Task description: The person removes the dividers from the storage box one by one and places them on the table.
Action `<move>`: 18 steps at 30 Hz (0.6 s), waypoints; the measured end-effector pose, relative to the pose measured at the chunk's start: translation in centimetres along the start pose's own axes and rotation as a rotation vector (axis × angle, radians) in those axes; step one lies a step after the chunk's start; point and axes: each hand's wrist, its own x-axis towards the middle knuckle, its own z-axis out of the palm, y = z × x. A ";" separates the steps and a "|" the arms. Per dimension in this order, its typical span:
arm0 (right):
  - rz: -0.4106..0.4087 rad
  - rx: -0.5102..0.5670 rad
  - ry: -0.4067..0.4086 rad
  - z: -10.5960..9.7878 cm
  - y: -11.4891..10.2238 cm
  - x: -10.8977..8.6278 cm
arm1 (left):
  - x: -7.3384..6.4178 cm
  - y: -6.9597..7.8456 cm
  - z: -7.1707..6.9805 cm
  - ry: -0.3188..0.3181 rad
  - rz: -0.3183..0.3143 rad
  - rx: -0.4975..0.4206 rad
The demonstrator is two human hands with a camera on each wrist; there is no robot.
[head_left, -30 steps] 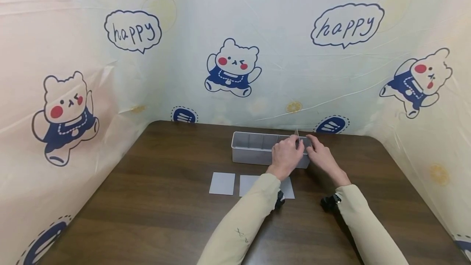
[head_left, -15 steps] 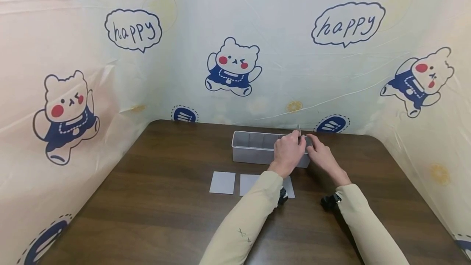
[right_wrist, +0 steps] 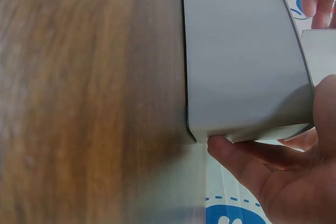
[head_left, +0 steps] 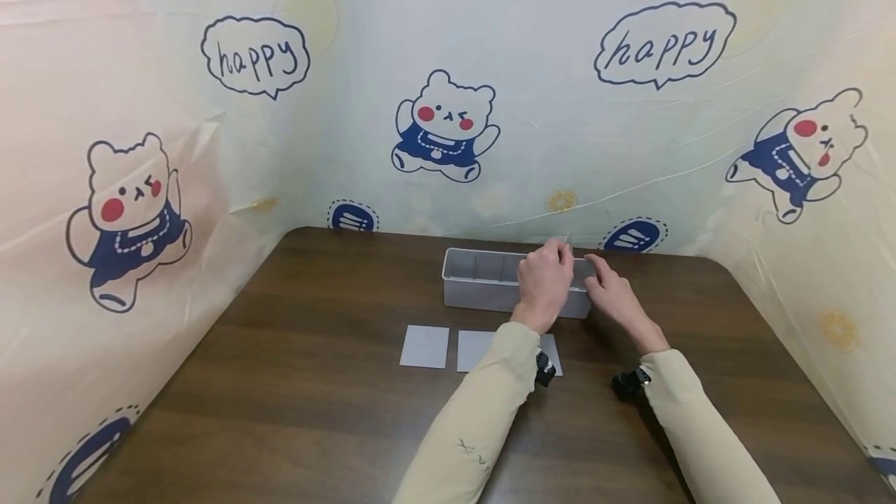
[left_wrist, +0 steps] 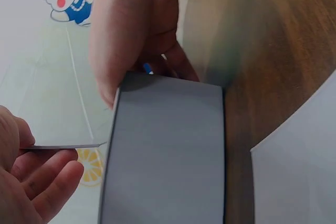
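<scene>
A long grey open-topped box point(head_left: 479, 295) with upright dividers inside stands near the table's back edge. Above its right part, my left hand point(head_left: 544, 278) pinches a thin, flat grey divider panel point(left_wrist: 63, 146), seen edge-on in the left wrist view. That panel point(right_wrist: 321, 53) is just over the box's rim in the right wrist view. My right hand point(head_left: 619, 298) grips the box's right end, fingers point(right_wrist: 239, 161) against the end wall and thumb by the rim. In the head view the left hand covers part of the box's interior.
Flat pale square panels lie on the brown table point(head_left: 280, 411) in front of the box: one at left point(head_left: 425, 347), a middle panel point(head_left: 474, 350), and a right panel point(head_left: 553, 356) partly hidden by the left sleeve point(head_left: 469, 418). A printed curtain point(head_left: 525, 37) hangs around the table.
My left hand has risen slightly with the divider panel, which now tilts and shows less in the head view. The right hand keeps its grip on the box end.
</scene>
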 end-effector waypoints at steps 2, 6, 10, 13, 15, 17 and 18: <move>-0.006 -0.002 0.005 0.0 0.0 -0.1 | 0.2 0.0 -0.2 0.009 -0.013 -0.021; -0.005 0.002 0.003 0.0 0.0 -0.1 | 0.7 0.1 -0.7 0.019 -0.033 -0.084; -0.006 0.009 -0.001 0.0 -0.1 -0.2 | 1.1 0.0 -1.4 0.040 -0.043 -0.158; -0.010 0.008 -0.001 -0.1 -0.1 -0.2 | 1.5 -0.2 -2.0 0.040 -0.048 -0.223; -0.009 0.007 -0.001 -0.1 -0.1 -0.2 | 1.6 -0.3 -2.3 0.032 -0.062 -0.256; -0.007 0.006 -0.002 -0.1 -0.1 -0.2 | 1.8 -0.5 -2.5 0.022 -0.074 -0.280; -0.005 0.007 -0.002 -0.1 0.0 -0.2 | 1.9 -0.6 -2.6 0.021 -0.080 -0.288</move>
